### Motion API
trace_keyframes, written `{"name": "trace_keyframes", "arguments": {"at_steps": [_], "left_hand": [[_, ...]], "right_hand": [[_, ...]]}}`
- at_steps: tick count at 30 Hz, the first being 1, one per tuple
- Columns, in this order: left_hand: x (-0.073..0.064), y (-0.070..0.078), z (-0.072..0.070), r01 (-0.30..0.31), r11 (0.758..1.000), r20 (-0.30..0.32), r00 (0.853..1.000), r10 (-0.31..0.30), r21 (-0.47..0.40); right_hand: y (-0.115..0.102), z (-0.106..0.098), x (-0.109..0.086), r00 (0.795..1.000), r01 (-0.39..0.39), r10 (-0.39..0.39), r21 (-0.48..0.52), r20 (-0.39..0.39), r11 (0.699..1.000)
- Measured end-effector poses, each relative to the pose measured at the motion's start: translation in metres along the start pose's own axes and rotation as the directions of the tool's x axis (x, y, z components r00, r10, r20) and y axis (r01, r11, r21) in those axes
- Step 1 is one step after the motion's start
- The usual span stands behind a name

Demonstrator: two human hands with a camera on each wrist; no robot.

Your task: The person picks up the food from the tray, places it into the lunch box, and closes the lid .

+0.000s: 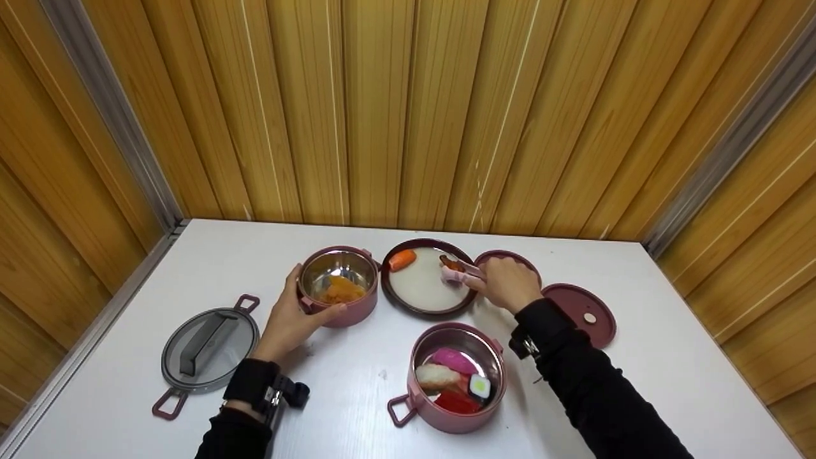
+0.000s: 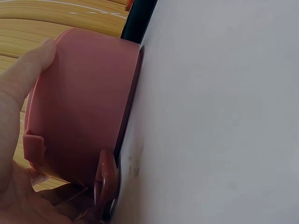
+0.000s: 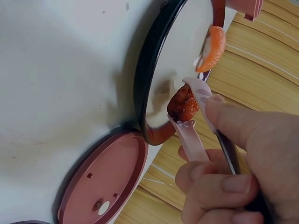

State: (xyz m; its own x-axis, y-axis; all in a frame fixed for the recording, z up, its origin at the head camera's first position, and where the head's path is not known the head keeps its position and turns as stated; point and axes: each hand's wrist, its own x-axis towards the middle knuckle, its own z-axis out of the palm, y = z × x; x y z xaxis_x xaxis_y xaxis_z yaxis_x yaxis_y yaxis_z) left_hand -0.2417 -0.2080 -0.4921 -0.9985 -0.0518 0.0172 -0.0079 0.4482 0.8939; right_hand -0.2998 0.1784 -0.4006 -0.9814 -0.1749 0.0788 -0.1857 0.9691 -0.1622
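Brown food (image 3: 186,105) pinched in tongs (image 3: 191,143) over plate (image 1: 421,290)

At the plate's right part, the food sits just beyond the right hand (image 1: 508,284), whose fingers clasp the tongs. Left of the plate, the left hand (image 1: 290,324) grips 1 pink pot (image 1: 358,313).

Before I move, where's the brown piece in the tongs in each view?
Head: brown piece just right of centre.
Left wrist: not in it.
Right wrist: brown piece right of centre, in the tongs.
Landmark: plate, in all three; left wrist shows only its dark edge.
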Motion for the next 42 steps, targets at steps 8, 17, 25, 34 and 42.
{"name": "trace_keyframes", "arguments": {"at_steps": [8, 17, 25, 34, 42], "left_hand": [[-0.001, 0.0, 0.0, -0.013, 1.0, -0.009, 1.0, 0.013, -0.004], [-0.001, -0.001, 0.0, -0.023, 1.0, -0.015, 1.0, 0.023, -0.003], [-0.001, -0.002, 0.0, -0.011, 1.0, -0.012, 1.0, 0.011, -0.014], [0.002, -0.003, 0.0, 0.001, 1.0, -0.002, 1.0, -0.001, -0.015], [0.004, -0.004, 0.0, -0.017, 1.0, -0.009, 1.0, 0.016, -0.025]], "right_hand": [[-0.006, -0.005, 0.0, 0.999, 0.025, -0.025, 0.012, -0.029, 1.0], [-0.015, -0.011, 0.003, 0.996, 0.08, -0.08, -0.015, -0.029, 0.997], [-0.025, -0.018, 0.004, 0.993, 0.111, -0.111, -0.015, -0.033, 0.994], [-0.044, -0.023, 0.005, 0.992, 0.124, -0.124, 0.006, -0.039, 0.992], [-0.067, -0.025, 0.007, 0.989, 0.141, -0.141, 0.007, -0.041, 0.99]]}}
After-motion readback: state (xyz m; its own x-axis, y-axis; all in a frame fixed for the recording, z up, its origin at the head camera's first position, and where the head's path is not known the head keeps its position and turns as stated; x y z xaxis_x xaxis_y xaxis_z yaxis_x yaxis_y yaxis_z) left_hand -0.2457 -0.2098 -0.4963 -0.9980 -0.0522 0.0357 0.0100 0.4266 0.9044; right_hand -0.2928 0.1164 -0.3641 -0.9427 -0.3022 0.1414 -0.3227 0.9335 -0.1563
